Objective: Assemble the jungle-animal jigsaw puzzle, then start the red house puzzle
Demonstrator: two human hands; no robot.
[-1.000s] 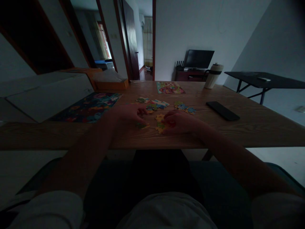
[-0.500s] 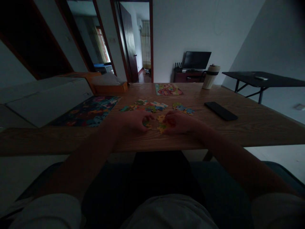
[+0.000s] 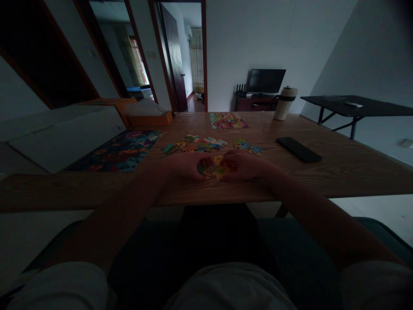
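My left hand (image 3: 190, 165) curls its fingers around a green and yellow puzzle piece (image 3: 209, 172) low on the wooden table. Opposite it, my right hand (image 3: 240, 165) grips yellow puzzle pieces (image 3: 218, 173) by their right side. The pieces from the two hands meet, edge against edge; whether they interlock I cannot tell. Just beyond my hands lies a loose pile of colourful puzzle pieces (image 3: 203, 145). A smaller blue and green group of puzzle pieces (image 3: 248, 146) sits to its right.
A dark picture sheet (image 3: 121, 150) lies at left beside a large white box (image 3: 67, 133). An orange tray (image 3: 148, 118), a colourful card (image 3: 227, 120) and a beige tumbler (image 3: 285, 104) stand or lie along the back. A black phone (image 3: 299, 149) rests at right.
My left hand has moved right with its piece, closing the gap to the yellow pieces at my right hand. My right hand has stayed nearly still.
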